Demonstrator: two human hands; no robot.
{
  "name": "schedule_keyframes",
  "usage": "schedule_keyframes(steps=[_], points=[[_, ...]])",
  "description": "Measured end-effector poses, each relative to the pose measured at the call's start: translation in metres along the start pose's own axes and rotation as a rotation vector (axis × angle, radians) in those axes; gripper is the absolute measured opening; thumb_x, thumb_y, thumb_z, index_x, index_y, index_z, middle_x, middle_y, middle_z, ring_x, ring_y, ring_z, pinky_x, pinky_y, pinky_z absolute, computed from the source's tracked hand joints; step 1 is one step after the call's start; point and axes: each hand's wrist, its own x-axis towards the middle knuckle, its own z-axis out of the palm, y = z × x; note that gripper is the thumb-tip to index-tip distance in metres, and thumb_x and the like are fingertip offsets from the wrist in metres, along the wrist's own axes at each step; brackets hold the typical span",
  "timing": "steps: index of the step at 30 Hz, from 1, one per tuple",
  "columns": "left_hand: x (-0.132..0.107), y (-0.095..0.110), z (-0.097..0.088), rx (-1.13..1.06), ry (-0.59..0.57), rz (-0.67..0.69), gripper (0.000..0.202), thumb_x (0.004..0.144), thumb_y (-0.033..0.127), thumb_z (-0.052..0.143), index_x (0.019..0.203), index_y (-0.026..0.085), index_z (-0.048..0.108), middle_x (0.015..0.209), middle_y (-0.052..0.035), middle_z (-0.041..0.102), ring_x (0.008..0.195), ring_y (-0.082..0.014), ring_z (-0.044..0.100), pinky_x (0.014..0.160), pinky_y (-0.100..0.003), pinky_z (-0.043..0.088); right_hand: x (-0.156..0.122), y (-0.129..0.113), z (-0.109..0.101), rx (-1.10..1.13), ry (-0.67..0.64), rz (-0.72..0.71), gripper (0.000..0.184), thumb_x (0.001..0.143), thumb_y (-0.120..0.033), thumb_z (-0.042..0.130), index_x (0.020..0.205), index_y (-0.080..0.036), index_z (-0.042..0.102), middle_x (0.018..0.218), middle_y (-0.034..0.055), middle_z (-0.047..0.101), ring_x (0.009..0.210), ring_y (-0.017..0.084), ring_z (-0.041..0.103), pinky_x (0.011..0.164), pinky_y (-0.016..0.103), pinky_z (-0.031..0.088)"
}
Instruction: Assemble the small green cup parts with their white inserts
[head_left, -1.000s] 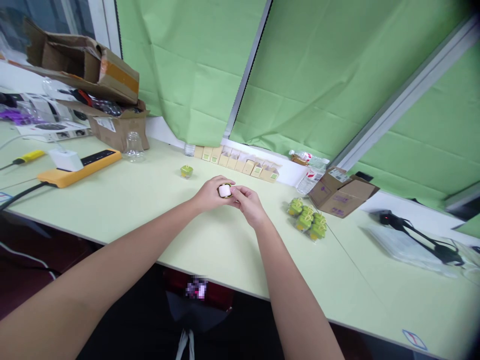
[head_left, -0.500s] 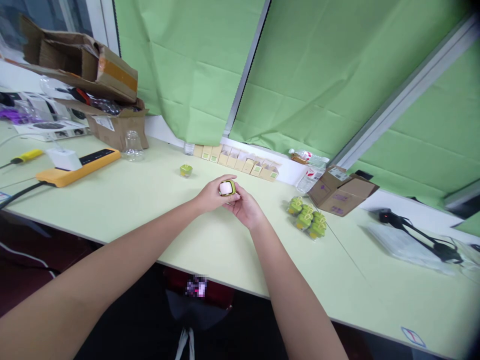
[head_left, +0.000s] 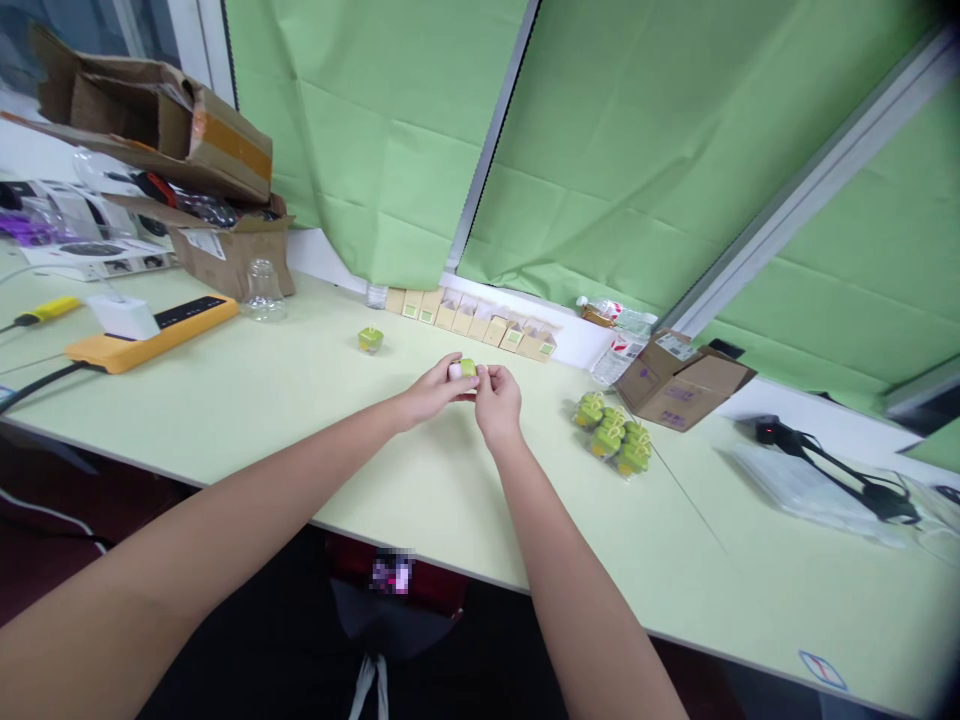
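My left hand [head_left: 431,392] and my right hand [head_left: 495,402] meet above the pale green table [head_left: 315,400], both shut on a small green-and-white cube-shaped object [head_left: 466,369]. The fingers hide much of it, and a white end shows on the left. Beyond my hands stands a similar small green cube [head_left: 369,340]. To the right lies a cluster of green objects in clear wrapping [head_left: 611,435].
A row of small cardboard boxes [head_left: 465,323] lines the table's back edge. At left are an orange power strip [head_left: 150,335], a glass bell jar [head_left: 262,293] and torn cartons [head_left: 229,255]. A flattened carton [head_left: 679,382] and a black cable on plastic [head_left: 840,480] lie right.
The object has turned in my fingers, its white face giving way to a green side on top. My right hand has rotated and closed over it, and both hands sit slightly farther from me.
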Motion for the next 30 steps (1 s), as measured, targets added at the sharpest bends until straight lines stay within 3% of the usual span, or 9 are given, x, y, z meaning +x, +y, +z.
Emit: schedule_keyframes(steps=[6, 10, 20, 30], points=[[-0.002, 0.012, 0.002, -0.094, -0.095, -0.023, 0.039, 0.083, 0.043, 0.065, 0.115, 0.021, 0.065, 0.134, -0.0098, 0.06, 0.13, -0.0256, 0.052, 0.109, -0.043, 0.043, -0.001, -0.002, -0.009, -0.369, 0.17, -0.213, 0.028, 0.091, -0.048, 0.047, 0.089, -0.023, 0.057, 0.084, 0.0034, 0.068, 0.075, 0.019, 0.061, 0.072, 0.031, 0.048], [0.0, 0.013, -0.002, -0.16, -0.034, -0.034, 0.036, 0.079, 0.04, 0.071, 0.108, 0.018, 0.069, 0.128, -0.0113, 0.065, 0.124, -0.026, 0.058, 0.109, -0.045, 0.042, -0.003, -0.009, -0.013, -0.582, 0.251, -0.256, 0.024, 0.094, -0.041, 0.043, 0.09, -0.022, 0.057, 0.084, 0.0063, 0.068, 0.075, 0.021, 0.061, 0.072, 0.032, 0.043], [-0.001, 0.013, -0.004, -0.16, 0.008, 0.007, 0.03, 0.073, 0.034, 0.076, 0.093, 0.011, 0.074, 0.112, -0.015, 0.072, 0.113, -0.0271, 0.065, 0.112, -0.045, 0.042, -0.001, -0.009, -0.017, -0.749, 0.273, -0.318, 0.024, 0.097, -0.035, 0.039, 0.097, -0.02, 0.056, 0.087, 0.0085, 0.069, 0.075, 0.022, 0.061, 0.069, 0.031, 0.039], [-0.005, 0.015, -0.004, -0.151, -0.019, 0.014, 0.027, 0.073, 0.035, 0.074, 0.086, 0.011, 0.076, 0.103, -0.0144, 0.075, 0.109, -0.0299, 0.067, 0.111, -0.049, 0.043, 0.0, -0.003, -0.018, -0.75, 0.228, -0.383, 0.023, 0.098, -0.033, 0.038, 0.1, -0.019, 0.056, 0.092, 0.0093, 0.069, 0.077, 0.021, 0.061, 0.072, 0.031, 0.039]])
